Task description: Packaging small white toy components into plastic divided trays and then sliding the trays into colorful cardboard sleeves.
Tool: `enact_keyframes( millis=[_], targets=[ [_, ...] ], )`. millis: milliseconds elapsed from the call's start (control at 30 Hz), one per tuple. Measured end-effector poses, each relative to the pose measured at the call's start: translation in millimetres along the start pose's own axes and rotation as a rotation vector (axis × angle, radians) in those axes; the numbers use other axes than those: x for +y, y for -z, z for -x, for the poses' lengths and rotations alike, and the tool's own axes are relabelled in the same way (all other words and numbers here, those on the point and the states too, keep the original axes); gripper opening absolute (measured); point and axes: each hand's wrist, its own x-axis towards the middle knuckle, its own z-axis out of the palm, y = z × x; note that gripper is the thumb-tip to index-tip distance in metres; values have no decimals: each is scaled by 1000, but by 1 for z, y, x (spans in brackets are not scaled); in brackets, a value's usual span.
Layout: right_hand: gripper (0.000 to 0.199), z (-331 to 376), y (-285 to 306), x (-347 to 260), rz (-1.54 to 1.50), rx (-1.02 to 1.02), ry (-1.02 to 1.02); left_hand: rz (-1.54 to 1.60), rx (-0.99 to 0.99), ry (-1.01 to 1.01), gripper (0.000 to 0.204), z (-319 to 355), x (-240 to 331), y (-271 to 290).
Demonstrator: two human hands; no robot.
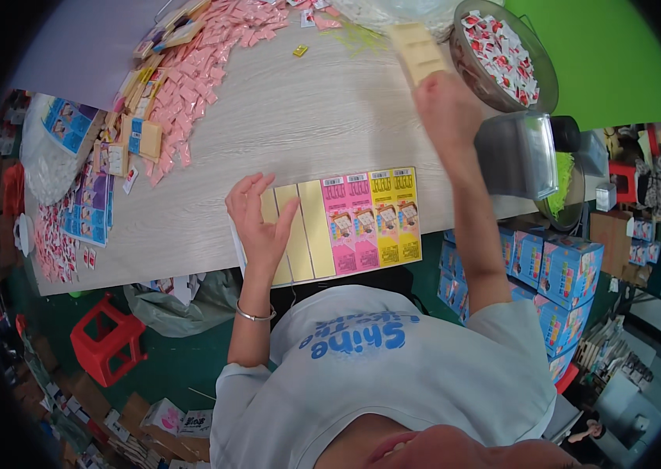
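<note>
My left hand [259, 221] rests with fingers spread on a flat cardboard sheet [350, 221] at the table's near edge. The sheet has plain tan panels on its left and pink and yellow printed panels on its right. My right hand [446, 109] is raised over the far side of the table and grips a pale yellow plastic tray insert [418, 50] with several rectangular pockets. The insert hangs next to a round metal bowl [549, 90] filled with small red and white packets.
A heap of pink packets [190, 82] covers the table's far left, with small cards and printed sheets [88, 205] beside it. A clear plastic container [519, 154] sits at the right edge. Blue boxes [561, 273] stack below it; a red stool [106, 340] stands on the green floor.
</note>
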Motion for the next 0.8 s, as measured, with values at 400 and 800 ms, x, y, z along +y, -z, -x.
enact_keyframes(
  millis=[400, 800],
  targets=[
    [24, -12, -31, 13, 207, -365, -191, -411, -139, -106, 55, -89, 0, -54],
    [22, -22, -34, 35, 226, -198, -222, -606, -372, -282, 80, -104, -51, -46]
  ],
)
